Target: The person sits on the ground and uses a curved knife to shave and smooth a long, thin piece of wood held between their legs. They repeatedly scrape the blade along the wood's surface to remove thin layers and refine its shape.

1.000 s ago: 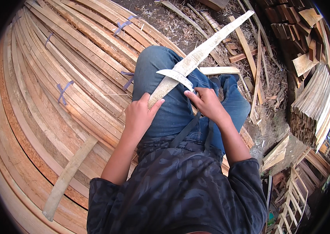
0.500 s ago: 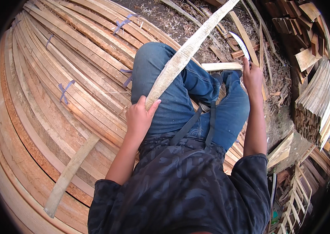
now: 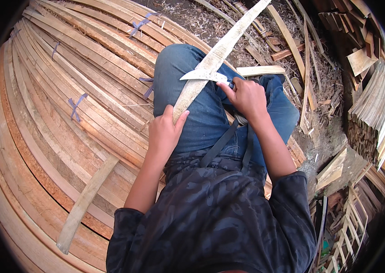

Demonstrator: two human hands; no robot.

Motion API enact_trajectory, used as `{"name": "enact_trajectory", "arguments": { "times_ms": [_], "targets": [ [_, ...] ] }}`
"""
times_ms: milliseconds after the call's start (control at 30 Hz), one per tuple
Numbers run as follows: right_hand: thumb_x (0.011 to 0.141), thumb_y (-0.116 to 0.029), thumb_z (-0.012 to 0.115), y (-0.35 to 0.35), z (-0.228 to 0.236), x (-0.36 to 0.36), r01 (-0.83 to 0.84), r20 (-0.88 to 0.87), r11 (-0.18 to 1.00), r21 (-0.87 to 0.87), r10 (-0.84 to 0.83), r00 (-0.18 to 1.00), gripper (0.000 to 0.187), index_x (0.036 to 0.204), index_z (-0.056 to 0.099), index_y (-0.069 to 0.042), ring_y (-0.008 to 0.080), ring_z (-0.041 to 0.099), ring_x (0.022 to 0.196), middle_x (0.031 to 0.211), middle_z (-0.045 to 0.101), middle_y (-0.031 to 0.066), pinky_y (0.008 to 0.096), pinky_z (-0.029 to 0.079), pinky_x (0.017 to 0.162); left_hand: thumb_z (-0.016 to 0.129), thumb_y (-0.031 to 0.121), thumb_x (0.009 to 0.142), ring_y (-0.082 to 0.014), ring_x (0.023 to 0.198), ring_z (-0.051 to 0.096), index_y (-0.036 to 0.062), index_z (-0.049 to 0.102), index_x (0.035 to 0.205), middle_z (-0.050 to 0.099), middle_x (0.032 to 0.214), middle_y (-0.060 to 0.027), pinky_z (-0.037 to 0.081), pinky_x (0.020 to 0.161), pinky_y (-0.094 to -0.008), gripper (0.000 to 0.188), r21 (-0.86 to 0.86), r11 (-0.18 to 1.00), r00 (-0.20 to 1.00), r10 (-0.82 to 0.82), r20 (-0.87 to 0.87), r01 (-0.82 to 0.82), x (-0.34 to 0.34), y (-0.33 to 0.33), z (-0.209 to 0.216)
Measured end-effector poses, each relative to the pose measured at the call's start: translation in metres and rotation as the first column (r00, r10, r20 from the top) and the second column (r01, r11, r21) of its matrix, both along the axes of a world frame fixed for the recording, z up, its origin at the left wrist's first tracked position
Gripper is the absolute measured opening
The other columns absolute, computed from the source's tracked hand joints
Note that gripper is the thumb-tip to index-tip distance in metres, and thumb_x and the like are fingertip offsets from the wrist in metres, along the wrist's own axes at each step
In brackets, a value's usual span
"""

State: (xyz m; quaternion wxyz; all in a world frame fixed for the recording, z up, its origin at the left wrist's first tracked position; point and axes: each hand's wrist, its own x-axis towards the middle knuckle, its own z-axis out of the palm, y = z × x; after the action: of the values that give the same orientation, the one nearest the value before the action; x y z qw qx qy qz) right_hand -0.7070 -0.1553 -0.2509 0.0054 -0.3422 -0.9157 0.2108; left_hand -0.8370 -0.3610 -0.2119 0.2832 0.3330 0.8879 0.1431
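A long pale wooden strip (image 3: 218, 52) lies slantwise over my raised left thigh, its far end pointing up and to the right. My left hand (image 3: 167, 129) grips its near end, thumb on top. In my right hand (image 3: 248, 97) is a knife (image 3: 204, 75) with a curved, pale blade and a dark handle, mostly hidden by the fingers. The blade lies across the strip, its tip pointing left past the strip's edge. My right thumb stretches along the handle toward the blade.
Bundled wooden slats (image 3: 106, 91) tied with blue-grey strips (image 3: 77, 107) spread along my left. A short curved wood piece (image 3: 88, 202) rests on them. Shavings and loose slats (image 3: 288, 38) litter the ground ahead. Stacked wood (image 3: 374, 111) stands at the right.
My right hand has swung left and nearer from the far right, bringing the knife blade onto the strip. My left hand keeps its grip, and the strip has shifted slightly.
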Motion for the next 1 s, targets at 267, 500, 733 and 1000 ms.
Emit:
{"name": "enact_trajectory", "arguments": {
  "times_ms": [267,500,733,1000],
  "targets": [
    [0.093,-0.058,0.048,0.081,-0.010,0.030,0.436,0.065,0.894,0.102,-0.444,0.894,0.065,0.074,0.069,0.001,0.0403,0.067,0.066,0.066,0.065,0.0243,0.0477,0.054,0.063,0.061,0.042,0.092,-0.0450,0.061,0.061,0.0003,0.051,0.079,0.060,0.061,-0.0252,0.047,0.054,-0.0503,0.045,0.081,0.997,1.000,-0.011,-0.028,0.013,0.004,-0.014,-0.004],
    [0.092,-0.051,0.056,0.093,0.006,0.086,0.453,0.075,0.887,-0.093,-0.447,0.891,0.058,0.073,0.068,0.003,0.0388,0.060,0.054,0.057,0.060,0.0209,0.0464,0.045,0.055,0.061,0.041,0.093,-0.0454,0.063,0.062,-0.0008,0.051,0.079,0.059,0.062,-0.0260,0.047,0.054,-0.0503,0.045,0.038,0.999,0.999,-0.032,-0.027,0.033,0.002,-0.001,-0.004],
    [0.084,-0.066,0.055,0.014,-0.006,0.005,-0.053,0.018,0.998,0.034,0.052,0.998,0.066,0.061,0.063,-0.005,0.0328,0.064,0.053,0.054,0.060,0.0160,0.0416,0.050,0.047,0.061,0.039,0.093,-0.0463,0.063,0.060,-0.0024,0.052,0.078,0.058,0.063,-0.0275,0.046,0.055,-0.0498,0.045,0.055,0.998,0.999,0.009,0.043,-0.012,0.001,-0.001,-0.001],
    [0.086,-0.062,0.056,-0.018,0.007,0.006,-0.100,-0.024,0.994,-0.030,0.100,0.995,0.064,0.061,0.063,-0.004,0.0346,0.063,0.051,0.054,0.060,0.0168,0.0428,0.050,0.048,0.062,0.037,0.093,-0.0460,0.063,0.058,-0.0043,0.053,0.078,0.057,0.064,-0.0278,0.044,0.055,-0.0464,0.044,0.089,0.996,1.000,-0.022,0.007,0.021,0.003,0.009,-0.006]
  ]
}}
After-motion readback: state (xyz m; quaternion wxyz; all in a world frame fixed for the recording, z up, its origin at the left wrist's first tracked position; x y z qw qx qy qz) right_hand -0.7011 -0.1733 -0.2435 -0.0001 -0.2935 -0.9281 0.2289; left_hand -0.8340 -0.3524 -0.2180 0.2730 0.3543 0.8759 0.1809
